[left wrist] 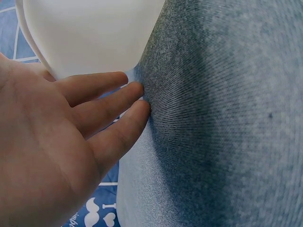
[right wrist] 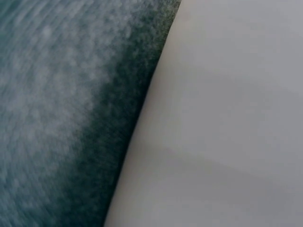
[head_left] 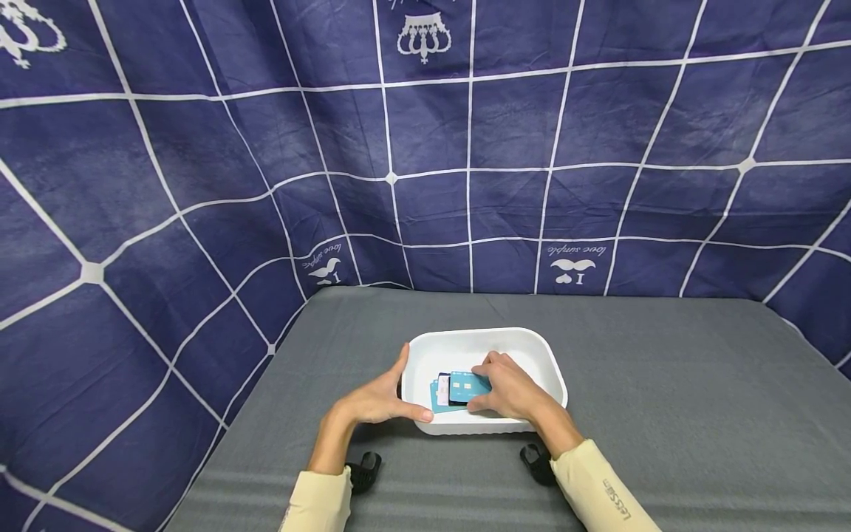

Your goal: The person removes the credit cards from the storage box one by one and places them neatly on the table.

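Observation:
A white plastic tub [head_left: 495, 338] sits on the grey cloth, with several cards inside it. My right hand [head_left: 508, 388] reaches into the tub and pinches a blue chip card [head_left: 473, 386] by its opposite edges, thumb at the near edge. Beneath and left of it, cards overlap: a white-and-purple card [head_left: 443, 389], a teal card [head_left: 439, 407] and a dark one. My left hand [head_left: 375, 397] spans the tub's near left corner, thumb at the front rim. In the left wrist view, its relaxed, spread fingers [left wrist: 106, 111] lie beside the tub's outer wall. The right wrist view shows no fingers.
Grey cloth [head_left: 665, 414] covers the surface under the tub. A blue curtain [head_left: 505, 207] with white grid lines hangs behind and along the left. Black wrist straps [head_left: 363, 473] are on both forearms, by the cream sleeves [head_left: 319, 499].

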Demonstrator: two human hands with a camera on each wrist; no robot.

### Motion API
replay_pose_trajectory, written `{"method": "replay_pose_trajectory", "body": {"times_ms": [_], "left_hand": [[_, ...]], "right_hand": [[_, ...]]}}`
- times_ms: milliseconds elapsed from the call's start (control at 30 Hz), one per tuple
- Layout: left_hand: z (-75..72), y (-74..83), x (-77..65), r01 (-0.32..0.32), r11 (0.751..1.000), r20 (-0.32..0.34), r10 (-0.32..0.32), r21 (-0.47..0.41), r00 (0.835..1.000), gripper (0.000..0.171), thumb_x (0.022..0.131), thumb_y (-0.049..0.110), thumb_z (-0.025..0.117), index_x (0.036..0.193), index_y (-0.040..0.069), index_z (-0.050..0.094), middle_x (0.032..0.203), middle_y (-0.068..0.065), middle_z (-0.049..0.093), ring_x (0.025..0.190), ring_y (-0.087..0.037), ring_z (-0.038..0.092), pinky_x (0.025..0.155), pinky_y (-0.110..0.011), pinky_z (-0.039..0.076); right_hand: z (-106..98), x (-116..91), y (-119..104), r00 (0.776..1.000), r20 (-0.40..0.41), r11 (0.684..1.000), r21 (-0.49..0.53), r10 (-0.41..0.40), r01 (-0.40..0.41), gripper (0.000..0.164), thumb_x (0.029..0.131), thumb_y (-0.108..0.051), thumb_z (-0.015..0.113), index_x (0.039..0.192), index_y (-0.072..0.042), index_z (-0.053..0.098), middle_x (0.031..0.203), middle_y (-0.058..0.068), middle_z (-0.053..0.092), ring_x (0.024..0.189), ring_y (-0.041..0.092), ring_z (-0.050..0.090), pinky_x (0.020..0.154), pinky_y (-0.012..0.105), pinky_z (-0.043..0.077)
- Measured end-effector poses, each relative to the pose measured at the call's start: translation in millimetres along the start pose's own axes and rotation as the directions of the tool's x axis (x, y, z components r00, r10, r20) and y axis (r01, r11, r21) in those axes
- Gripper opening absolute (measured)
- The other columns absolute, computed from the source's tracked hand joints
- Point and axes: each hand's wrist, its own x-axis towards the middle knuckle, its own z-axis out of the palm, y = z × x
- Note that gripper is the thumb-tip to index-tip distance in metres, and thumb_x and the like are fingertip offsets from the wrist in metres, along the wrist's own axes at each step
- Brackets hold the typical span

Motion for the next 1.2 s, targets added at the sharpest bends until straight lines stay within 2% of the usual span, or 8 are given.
{"method": "replay_pose_trajectory", "body": {"times_ms": [533, 733, 933, 1200], "left_hand": [[-0.7, 2.3, -1.0, 0.005, 1.000, -0.004, -0.005, -0.003, 1.000, 0.133, 0.071, 0.039, 0.088, 0.157, 0.006, -0.008, 0.162, -0.018, 0.002, 0.145, -0.031, 0.016, 0.113, -0.052, 0.020], [-1.7, 4.5, -1.4, 0.003, 1.000, -0.007, -0.003, -0.003, 1.000, 0.133, 0.071, 0.040, 0.088, 0.157, 0.006, -0.007, 0.162, -0.018, 0.002, 0.146, -0.030, 0.015, 0.113, -0.052, 0.019], [-2.2, 6.9, -0.7, -0.001, 1.000, -0.004, 0.001, -0.015, 1.000, 0.132, 0.072, 0.038, 0.088, 0.157, 0.006, -0.008, 0.163, -0.018, 0.001, 0.146, -0.030, 0.015, 0.114, -0.052, 0.018], [-1.5, 2.1, -0.6, 0.003, 1.000, 0.003, -0.003, -0.004, 1.000, 0.133, 0.071, 0.038, 0.089, 0.157, 0.006, -0.007, 0.163, -0.018, 0.003, 0.145, -0.031, 0.018, 0.113, -0.053, 0.019]], "right_hand": [[-3, 0, -2, 1.000, 0.001, 1.000, -0.017, -0.012, 0.012, 0.061, 0.071, -0.028, 0.089, 0.120, 0.003, 0.069, 0.097, 0.002, 0.054, 0.092, 0.018, 0.048, 0.085, 0.037, 0.041], [-6, 1, -4, 1.000, -0.028, 1.000, 0.001, -0.006, 0.006, 0.060, 0.070, -0.030, 0.089, 0.118, 0.001, 0.071, 0.094, -0.001, 0.052, 0.090, 0.017, 0.046, 0.082, 0.036, 0.040], [-9, 0, -3, 0.997, -0.072, 0.999, 0.011, -0.039, 0.040, 0.059, 0.071, -0.031, 0.087, 0.117, 0.001, 0.071, 0.095, -0.002, 0.052, 0.091, 0.017, 0.045, 0.080, 0.035, 0.041], [-10, -4, -4, 0.993, -0.090, 0.997, 0.008, -0.073, 0.074, 0.057, 0.071, -0.029, 0.088, 0.117, 0.000, 0.071, 0.096, -0.003, 0.051, 0.093, 0.017, 0.045, 0.081, 0.034, 0.041]]}}
